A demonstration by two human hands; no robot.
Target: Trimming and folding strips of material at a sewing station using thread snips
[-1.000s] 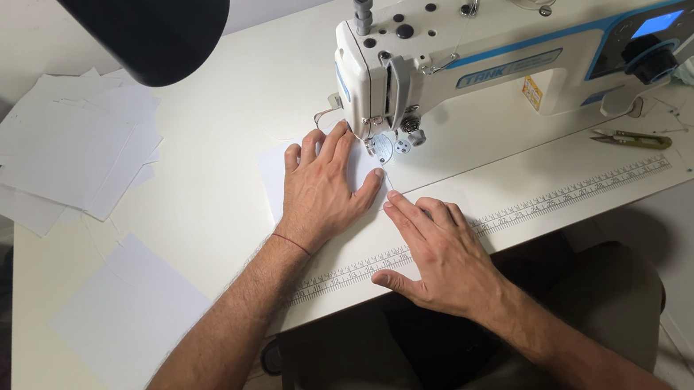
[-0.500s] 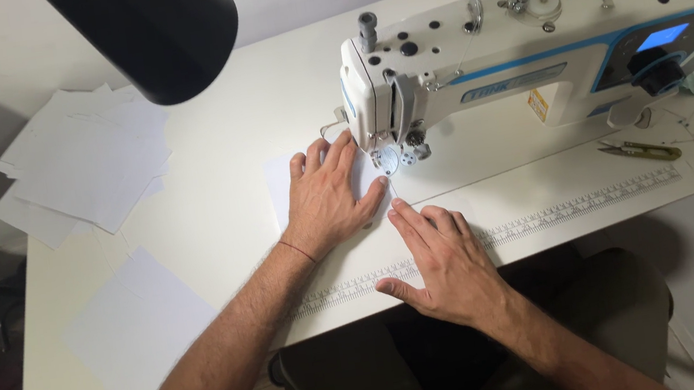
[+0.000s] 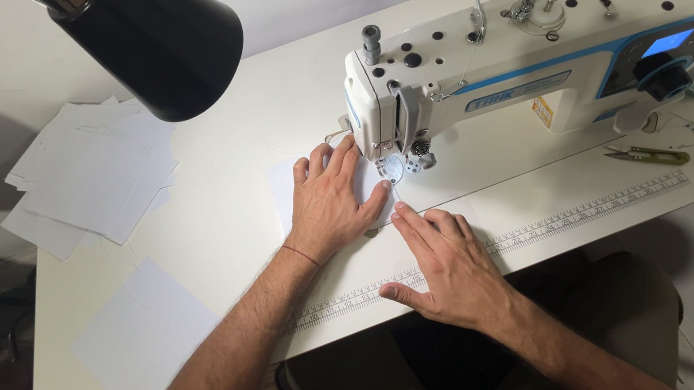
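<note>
We press our left hand [image 3: 331, 199] flat, fingers spread, on a small white rectangular sheet of fabric [image 3: 286, 196] that lies on the white counter [image 3: 218, 230] just in front of the needle end of the white and blue industrial sewing machine [image 3: 543, 53]. The fingertips reach up to the presser foot area, and a thin red thread bracelet [image 3: 301, 255] circles that wrist. Our right hand [image 3: 450, 266] lies open and flat as well, nearer the front edge of the counter, its index finger pointing toward the needle plate and almost touching the left thumb; it grips nothing. The palm covers part of the printed measuring scale [image 3: 582, 216] that runs along the front edge. Small green-handled thread snips [image 3: 641, 153] rest toward the right edge, below the machine's body. A loose stack of white sheets [image 3: 87, 184] sits near the far left corner, and another single white sheet [image 3: 147, 337] lies by the near left corner. A black lamp shade [image 3: 153, 42] hangs over the far left side.
</note>
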